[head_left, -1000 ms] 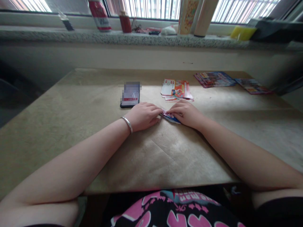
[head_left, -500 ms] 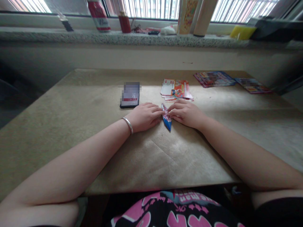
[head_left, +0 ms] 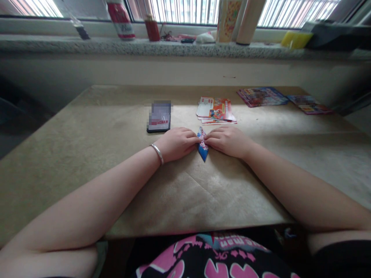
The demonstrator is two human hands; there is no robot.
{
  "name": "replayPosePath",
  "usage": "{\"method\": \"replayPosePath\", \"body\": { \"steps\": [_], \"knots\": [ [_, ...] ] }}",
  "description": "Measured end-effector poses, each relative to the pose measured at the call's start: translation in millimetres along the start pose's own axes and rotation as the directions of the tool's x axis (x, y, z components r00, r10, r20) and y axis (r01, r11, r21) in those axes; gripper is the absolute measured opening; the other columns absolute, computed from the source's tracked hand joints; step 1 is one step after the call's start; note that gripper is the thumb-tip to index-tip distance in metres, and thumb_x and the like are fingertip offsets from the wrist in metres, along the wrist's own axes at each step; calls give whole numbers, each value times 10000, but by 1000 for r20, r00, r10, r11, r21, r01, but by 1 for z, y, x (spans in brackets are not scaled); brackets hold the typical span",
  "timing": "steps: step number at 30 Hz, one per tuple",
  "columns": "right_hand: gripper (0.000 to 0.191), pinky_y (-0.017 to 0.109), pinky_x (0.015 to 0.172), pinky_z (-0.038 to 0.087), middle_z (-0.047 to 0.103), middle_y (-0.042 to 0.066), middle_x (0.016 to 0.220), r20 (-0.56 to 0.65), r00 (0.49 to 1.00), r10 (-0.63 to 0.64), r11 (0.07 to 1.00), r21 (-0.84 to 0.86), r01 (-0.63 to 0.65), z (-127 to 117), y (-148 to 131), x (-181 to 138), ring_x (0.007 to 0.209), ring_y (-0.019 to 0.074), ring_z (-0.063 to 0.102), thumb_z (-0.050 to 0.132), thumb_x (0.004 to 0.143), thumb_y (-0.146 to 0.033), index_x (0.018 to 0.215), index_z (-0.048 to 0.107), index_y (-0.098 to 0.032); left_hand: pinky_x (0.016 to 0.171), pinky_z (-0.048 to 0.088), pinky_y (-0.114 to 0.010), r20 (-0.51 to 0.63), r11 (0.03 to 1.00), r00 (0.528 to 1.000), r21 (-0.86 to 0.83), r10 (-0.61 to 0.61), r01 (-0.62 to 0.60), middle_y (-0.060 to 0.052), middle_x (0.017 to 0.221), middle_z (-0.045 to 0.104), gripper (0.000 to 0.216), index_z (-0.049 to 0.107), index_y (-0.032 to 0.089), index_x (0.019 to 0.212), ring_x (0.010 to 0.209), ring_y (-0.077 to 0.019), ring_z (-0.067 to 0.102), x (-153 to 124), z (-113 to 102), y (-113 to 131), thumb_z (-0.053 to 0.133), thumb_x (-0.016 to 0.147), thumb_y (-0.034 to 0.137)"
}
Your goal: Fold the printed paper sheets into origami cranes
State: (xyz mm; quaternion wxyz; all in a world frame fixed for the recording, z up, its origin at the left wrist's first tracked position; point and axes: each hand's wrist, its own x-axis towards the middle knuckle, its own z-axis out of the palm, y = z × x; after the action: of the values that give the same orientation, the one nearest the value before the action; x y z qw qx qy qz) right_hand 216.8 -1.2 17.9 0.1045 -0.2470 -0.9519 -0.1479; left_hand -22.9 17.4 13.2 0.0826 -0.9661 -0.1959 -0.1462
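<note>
A small folded paper piece [head_left: 203, 152], blue with a red-and-white pattern, lies on the table between my two hands. It is narrow and pointed at both ends, the blue point facing me. My left hand [head_left: 181, 143], with a silver bangle at the wrist, pinches its left edge. From the other side, my right hand [head_left: 227, 141] grips the right edge with fingers together. The fingertips partly cover the paper's middle. Just beyond the paper is a stack of printed cards [head_left: 216, 109] in red and white. A phone [head_left: 160, 117] rests past my left hand.
More colourful cards [head_left: 262, 96] lie at the far right, with another card pile [head_left: 310, 105] beside them. The tan tabletop [head_left: 72, 154] ends at a wall. A stone window sill [head_left: 174, 48] above holds a red can [head_left: 121, 21], a yellow object [head_left: 297, 39] and several other items.
The folded paper has turned slightly, its near point swinging left, and more of its blue surface shows. Both hands stay at its sides, the right fingers a little closer in.
</note>
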Motion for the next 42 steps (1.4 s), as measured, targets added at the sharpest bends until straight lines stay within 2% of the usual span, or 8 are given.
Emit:
{"method": "replayPosePath", "body": {
  "steps": [6,19,26,33,42],
  "knots": [
    [243,325,798,477,750,60,1002,-35,999,-35,999,-25,34,1,1,0,921,195,673,482,973,-250,1003,710,-172,842,527,-333,8,1000,1000,19,-10,10,-75,948,721,261,702,184,1011,890,-183,677,0,-1,1,475,962,305],
    [260,324,775,469,745,73,979,6,999,-49,997,-57,49,0,0,1,904,191,657,458,977,-239,998,710,-176,817,530,-298,-39,997,999,-75,-24,21,-45,983,737,237,742,212,994,861,-155,684,0,2,-1,518,939,267],
    [276,312,771,461,742,62,979,-4,998,-57,995,-76,57,-2,0,2,916,189,653,433,987,-239,997,703,-180,799,523,-306,-55,998,998,-43,-44,41,-43,950,739,222,743,203,950,834,-162,681,1,3,1,531,925,262],
    [218,315,807,455,748,49,971,-113,982,149,988,56,-143,5,-4,1,912,189,660,519,917,-270,890,728,-214,816,514,-333,3,998,998,19,-66,66,-35,950,730,224,720,219,991,863,-184,680,2,-1,4,521,927,299],
    [153,312,745,440,753,38,922,-149,949,279,956,139,-259,9,-7,2,855,197,654,584,828,-252,843,734,-228,825,495,-335,11,992,999,120,-34,33,-57,922,708,241,701,188,943,861,-183,663,3,-4,8,511,918,333]
  ]
}}
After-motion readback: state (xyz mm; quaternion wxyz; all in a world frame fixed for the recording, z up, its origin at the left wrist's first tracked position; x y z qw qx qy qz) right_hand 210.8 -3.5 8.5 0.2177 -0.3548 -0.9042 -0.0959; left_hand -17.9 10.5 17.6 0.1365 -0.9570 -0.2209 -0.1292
